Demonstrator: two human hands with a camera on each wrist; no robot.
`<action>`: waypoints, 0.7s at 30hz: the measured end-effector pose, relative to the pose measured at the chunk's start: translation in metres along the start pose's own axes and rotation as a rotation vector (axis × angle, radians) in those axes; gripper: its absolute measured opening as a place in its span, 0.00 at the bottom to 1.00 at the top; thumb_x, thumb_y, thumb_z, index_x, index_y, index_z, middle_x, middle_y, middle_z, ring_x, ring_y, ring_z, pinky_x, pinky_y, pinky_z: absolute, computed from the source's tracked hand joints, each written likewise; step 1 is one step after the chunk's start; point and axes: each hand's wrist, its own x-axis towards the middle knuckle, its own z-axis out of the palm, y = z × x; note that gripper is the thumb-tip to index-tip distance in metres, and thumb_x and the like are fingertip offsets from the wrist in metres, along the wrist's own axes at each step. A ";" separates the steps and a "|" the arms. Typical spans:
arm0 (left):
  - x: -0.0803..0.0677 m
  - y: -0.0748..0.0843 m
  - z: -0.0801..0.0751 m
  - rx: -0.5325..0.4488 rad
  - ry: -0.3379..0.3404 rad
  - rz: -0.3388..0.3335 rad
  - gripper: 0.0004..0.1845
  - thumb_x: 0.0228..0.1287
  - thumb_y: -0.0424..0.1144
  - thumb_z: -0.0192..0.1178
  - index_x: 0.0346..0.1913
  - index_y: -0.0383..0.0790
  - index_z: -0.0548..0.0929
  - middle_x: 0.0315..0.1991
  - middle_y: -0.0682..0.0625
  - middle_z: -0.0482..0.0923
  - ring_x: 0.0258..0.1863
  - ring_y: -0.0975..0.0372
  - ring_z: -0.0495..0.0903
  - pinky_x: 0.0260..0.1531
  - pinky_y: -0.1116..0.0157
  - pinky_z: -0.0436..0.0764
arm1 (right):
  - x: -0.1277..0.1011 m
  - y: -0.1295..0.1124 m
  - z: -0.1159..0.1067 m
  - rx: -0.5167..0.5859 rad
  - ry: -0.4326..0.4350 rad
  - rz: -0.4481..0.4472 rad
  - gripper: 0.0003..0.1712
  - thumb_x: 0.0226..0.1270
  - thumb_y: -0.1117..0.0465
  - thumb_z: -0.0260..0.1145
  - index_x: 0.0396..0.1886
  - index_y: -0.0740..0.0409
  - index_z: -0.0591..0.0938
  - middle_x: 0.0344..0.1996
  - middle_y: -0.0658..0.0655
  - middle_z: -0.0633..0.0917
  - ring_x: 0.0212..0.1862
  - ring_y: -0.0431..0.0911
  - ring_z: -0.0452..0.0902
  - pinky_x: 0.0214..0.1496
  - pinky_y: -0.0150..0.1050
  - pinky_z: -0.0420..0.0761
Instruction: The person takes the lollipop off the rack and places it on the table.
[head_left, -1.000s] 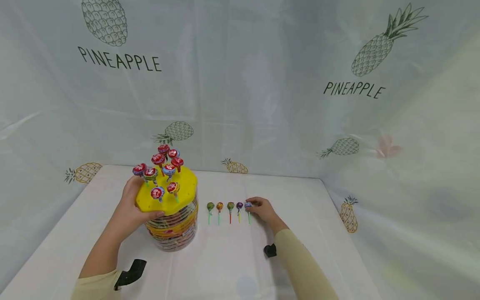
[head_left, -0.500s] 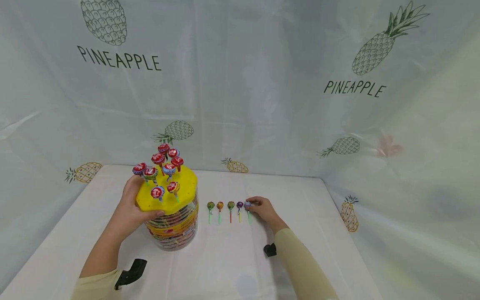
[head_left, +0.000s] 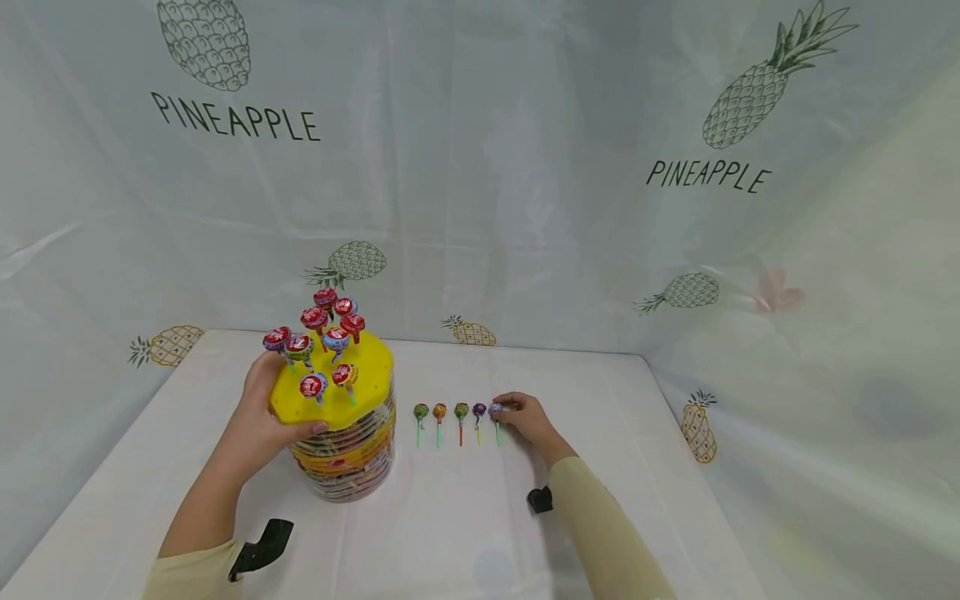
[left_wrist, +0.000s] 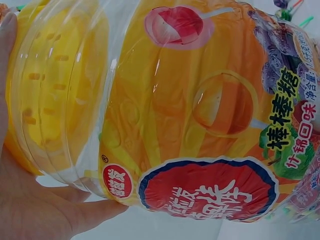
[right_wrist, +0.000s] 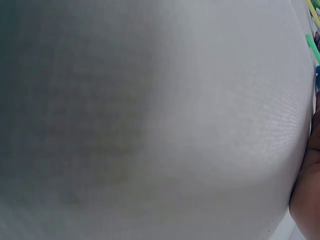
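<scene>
A clear plastic lollipop tub [head_left: 345, 462] with a yellow lid [head_left: 375, 367] stands on the white table [head_left: 450, 533]. Several wrapped lollipops [head_left: 330, 321] stick upright in the lid. My left hand [head_left: 258, 421] grips the tub's lid edge and side; the left wrist view shows the tub's orange label [left_wrist: 200, 120] against my palm [left_wrist: 35, 210]. Several lollipops lie in a row to the tub's right [head_left: 450, 417]. My right hand [head_left: 525, 417] pinches the head of the rightmost, purple-blue lollipop [head_left: 495, 411], which lies on the table.
A pineapple-print cloth [head_left: 480, 167] hangs behind and to the right of the table. The right wrist view is filled by blurred white tablecloth [right_wrist: 150, 120], with coloured stick ends at its right edge.
</scene>
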 end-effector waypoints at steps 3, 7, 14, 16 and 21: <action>0.000 0.000 0.000 0.004 0.000 -0.005 0.53 0.47 0.31 0.76 0.73 0.39 0.52 0.66 0.37 0.48 0.59 0.42 0.62 0.42 0.87 0.68 | 0.000 -0.001 0.000 0.006 0.005 0.010 0.15 0.56 0.67 0.73 0.45 0.59 0.86 0.42 0.54 0.81 0.37 0.46 0.68 0.36 0.34 0.70; 0.001 0.001 0.001 0.000 0.002 -0.006 0.53 0.48 0.32 0.76 0.73 0.39 0.53 0.67 0.37 0.47 0.59 0.42 0.62 0.42 0.86 0.68 | 0.001 0.001 -0.002 0.001 0.016 0.013 0.17 0.56 0.65 0.74 0.46 0.58 0.85 0.46 0.54 0.81 0.39 0.46 0.68 0.36 0.35 0.71; 0.002 0.004 0.001 0.000 0.001 -0.013 0.53 0.49 0.32 0.75 0.74 0.37 0.52 0.68 0.35 0.46 0.60 0.40 0.61 0.42 0.87 0.67 | -0.006 -0.002 -0.010 0.076 0.081 0.024 0.20 0.59 0.64 0.72 0.53 0.56 0.84 0.48 0.56 0.81 0.28 0.44 0.71 0.26 0.33 0.72; 0.002 0.004 0.001 0.006 -0.003 -0.022 0.53 0.49 0.33 0.75 0.74 0.37 0.51 0.68 0.35 0.46 0.60 0.39 0.61 0.42 0.87 0.66 | -0.010 -0.009 -0.013 0.094 0.119 0.014 0.20 0.60 0.64 0.72 0.53 0.57 0.83 0.47 0.56 0.81 0.28 0.43 0.71 0.26 0.34 0.72; -0.002 0.004 0.000 0.042 0.000 -0.050 0.54 0.48 0.34 0.76 0.74 0.36 0.51 0.70 0.35 0.45 0.60 0.39 0.61 0.45 0.82 0.71 | -0.019 -0.043 -0.012 0.150 0.163 -0.066 0.19 0.58 0.64 0.73 0.51 0.59 0.84 0.45 0.59 0.80 0.34 0.45 0.72 0.35 0.42 0.76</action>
